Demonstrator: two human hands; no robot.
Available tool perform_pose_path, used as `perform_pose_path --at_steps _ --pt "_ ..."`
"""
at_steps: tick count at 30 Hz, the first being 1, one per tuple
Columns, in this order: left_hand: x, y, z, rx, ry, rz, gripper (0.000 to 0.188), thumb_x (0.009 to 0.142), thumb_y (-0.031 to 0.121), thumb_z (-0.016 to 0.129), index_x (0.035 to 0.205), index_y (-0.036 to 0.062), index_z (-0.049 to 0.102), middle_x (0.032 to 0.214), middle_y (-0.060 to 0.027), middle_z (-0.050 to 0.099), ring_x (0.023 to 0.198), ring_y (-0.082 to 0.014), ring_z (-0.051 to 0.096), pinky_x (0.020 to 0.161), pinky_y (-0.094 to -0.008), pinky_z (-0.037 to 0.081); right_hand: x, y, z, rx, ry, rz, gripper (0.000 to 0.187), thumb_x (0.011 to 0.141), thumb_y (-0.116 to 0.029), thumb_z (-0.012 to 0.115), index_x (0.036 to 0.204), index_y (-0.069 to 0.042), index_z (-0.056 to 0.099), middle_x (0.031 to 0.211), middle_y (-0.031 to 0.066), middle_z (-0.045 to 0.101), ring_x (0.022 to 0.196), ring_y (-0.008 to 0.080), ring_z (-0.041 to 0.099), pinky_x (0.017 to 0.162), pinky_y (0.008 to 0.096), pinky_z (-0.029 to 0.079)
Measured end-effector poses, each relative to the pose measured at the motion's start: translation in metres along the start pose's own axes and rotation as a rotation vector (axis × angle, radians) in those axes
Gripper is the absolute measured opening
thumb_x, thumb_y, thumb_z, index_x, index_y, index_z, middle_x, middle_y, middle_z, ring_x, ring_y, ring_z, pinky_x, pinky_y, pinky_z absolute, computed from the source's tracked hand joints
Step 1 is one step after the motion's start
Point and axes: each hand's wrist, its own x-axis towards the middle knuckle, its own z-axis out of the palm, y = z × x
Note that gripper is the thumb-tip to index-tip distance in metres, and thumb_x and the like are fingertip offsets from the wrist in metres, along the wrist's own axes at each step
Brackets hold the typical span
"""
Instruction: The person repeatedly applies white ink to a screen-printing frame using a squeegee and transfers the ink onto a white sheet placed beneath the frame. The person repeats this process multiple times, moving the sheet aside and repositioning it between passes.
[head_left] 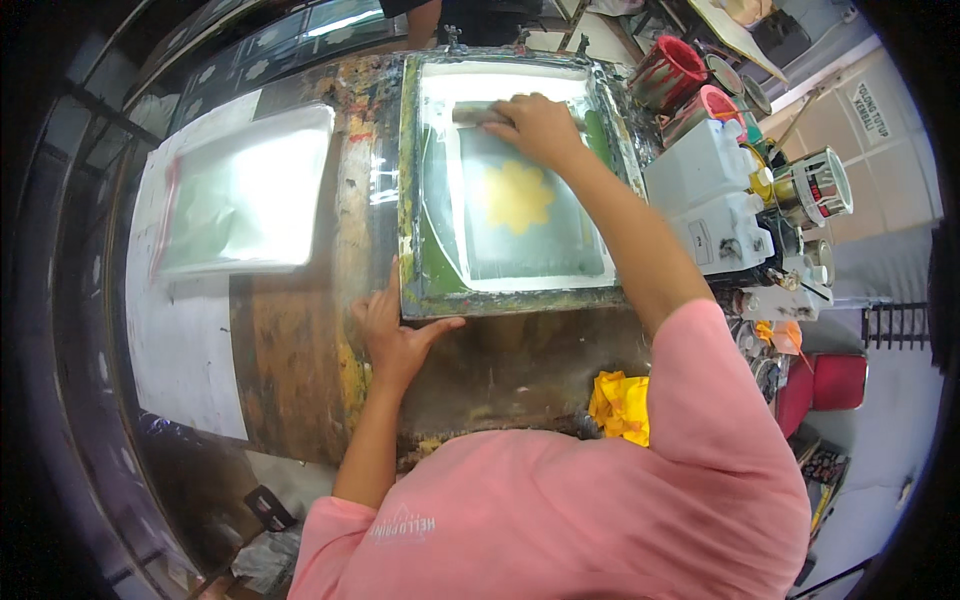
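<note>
A screen printing frame (510, 302) lies on the worktable, its mesh showing a yellow flower shape (517, 196) inside a green border. At the frame's far end, my right hand (535, 125) is closed over a squeegee (472, 115) that rests on the mesh; the hand hides much of it. My left hand (390, 330) is at the frame's near left corner, fingers spread. Its thumb stretches along the near edge and a finger points up the left side, touching the corner.
Left of the frame lies a stack of clear plastic sheets (245, 195) on white paper (190, 370). Red paint cans (668, 72), white jugs (700, 180) and other cans crowd the right side. A yellow cloth (620, 405) sits by the near edge. Another person's arm (424, 22) shows beyond the table.
</note>
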Motion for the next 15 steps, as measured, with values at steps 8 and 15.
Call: perform_pose_path --at_steps 8,15 --pt "0.002 -0.003 0.006 -0.011 0.042 -0.004 0.117 0.063 0.064 0.093 0.154 0.0005 0.056 0.103 -0.0103 0.073 0.096 -0.027 0.06 0.096 -0.0424 0.039 -0.151 -0.099 -0.095 0.105 -0.184 0.014 0.044 0.096 -0.053 0.07 0.121 -0.017 0.078 0.103 0.008 0.074 0.098 0.0306 0.07 0.076 0.0468 0.058" --pt "0.024 0.031 -0.008 -0.436 0.148 -0.044 0.091 0.079 0.042 0.095 0.148 -0.0051 0.058 0.116 -0.0139 0.075 0.102 -0.0245 0.069 0.096 -0.039 0.05 -0.144 -0.12 -0.165 0.159 -0.311 0.065 0.047 0.101 -0.056 0.063 0.107 -0.01 0.074 0.101 0.0165 0.072 0.097 0.0387 0.07 0.079 0.0513 0.056"
